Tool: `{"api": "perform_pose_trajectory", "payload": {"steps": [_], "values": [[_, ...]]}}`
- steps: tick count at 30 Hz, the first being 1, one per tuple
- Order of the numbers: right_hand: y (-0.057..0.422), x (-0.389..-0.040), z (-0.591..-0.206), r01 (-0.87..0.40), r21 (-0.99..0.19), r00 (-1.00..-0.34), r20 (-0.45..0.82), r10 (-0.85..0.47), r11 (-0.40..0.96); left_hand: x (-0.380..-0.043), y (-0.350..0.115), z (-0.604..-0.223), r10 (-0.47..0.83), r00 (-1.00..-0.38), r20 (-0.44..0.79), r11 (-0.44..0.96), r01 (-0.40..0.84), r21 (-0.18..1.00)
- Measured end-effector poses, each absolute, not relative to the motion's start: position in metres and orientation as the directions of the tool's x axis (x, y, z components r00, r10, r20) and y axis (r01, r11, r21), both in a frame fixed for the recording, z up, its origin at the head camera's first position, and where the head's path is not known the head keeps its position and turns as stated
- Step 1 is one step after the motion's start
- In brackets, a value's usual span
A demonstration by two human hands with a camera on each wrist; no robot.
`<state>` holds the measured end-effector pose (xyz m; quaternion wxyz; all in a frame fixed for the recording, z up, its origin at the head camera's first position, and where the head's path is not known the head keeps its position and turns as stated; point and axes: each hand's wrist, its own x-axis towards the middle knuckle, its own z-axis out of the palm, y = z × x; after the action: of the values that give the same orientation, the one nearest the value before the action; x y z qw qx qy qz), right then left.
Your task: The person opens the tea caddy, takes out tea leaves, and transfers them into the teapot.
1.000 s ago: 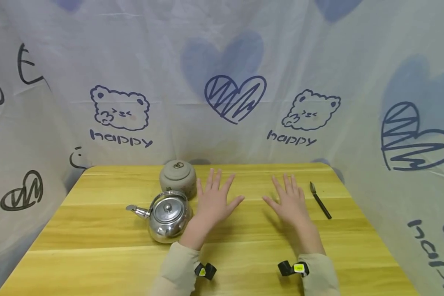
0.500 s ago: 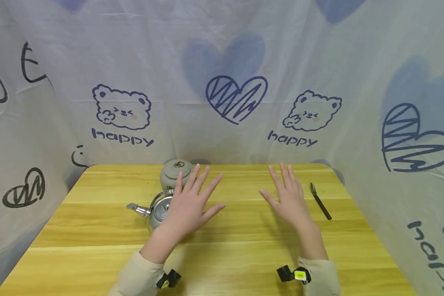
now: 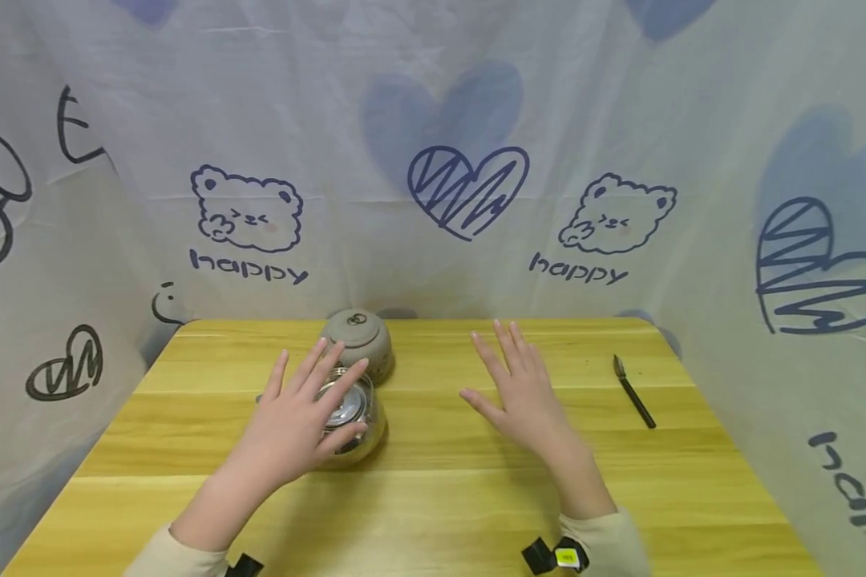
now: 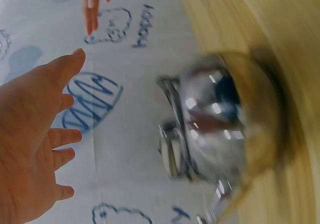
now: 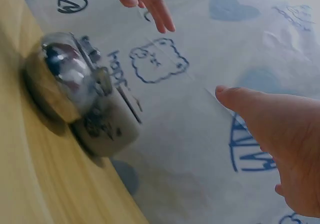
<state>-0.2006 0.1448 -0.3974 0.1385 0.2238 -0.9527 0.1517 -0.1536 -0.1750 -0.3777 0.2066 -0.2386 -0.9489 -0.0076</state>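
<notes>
With fingers spread, my left hand (image 3: 292, 417) covers part of a shiny steel teapot (image 3: 364, 433) in the head view. The left wrist view shows the same teapot (image 4: 215, 109) standing on the table, with a gap between it and the hand. Its spout is mostly hidden behind the hand in the head view. Just behind the teapot stands a round grey lidded jar (image 3: 361, 340). My right hand (image 3: 523, 401) is over the middle right of the table, fingers straight and thumb apart, holding nothing.
A slim knife (image 3: 633, 391) with a black handle and a pointed blade lies at the right of the wooden table (image 3: 433, 513). A printed white cloth (image 3: 375, 264) hangs behind the table and along both sides.
My left hand has moved left, from right of the teapot to in front of it. The right hand has shifted left too. Teapot, jar and knife stay in place on the table.
</notes>
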Motion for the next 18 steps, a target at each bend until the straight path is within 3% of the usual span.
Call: {"api": "perform_pose_trajectory", "payload": {"steps": [4, 18], "values": [[0.127, -0.198, -0.404, -0.538, -0.177, -0.818, 0.347, -0.459, 0.824, -0.150, -0.195, -0.383, 0.429, -0.810, 0.400, 0.894, 0.442, -0.065], [0.070, -0.187, -0.431, -0.718, -0.027, -0.682, 0.225, -0.696, 0.695, -0.153, -0.256, -0.421, 0.376, -0.854, 0.360, 0.921, 0.385, -0.049]]}}
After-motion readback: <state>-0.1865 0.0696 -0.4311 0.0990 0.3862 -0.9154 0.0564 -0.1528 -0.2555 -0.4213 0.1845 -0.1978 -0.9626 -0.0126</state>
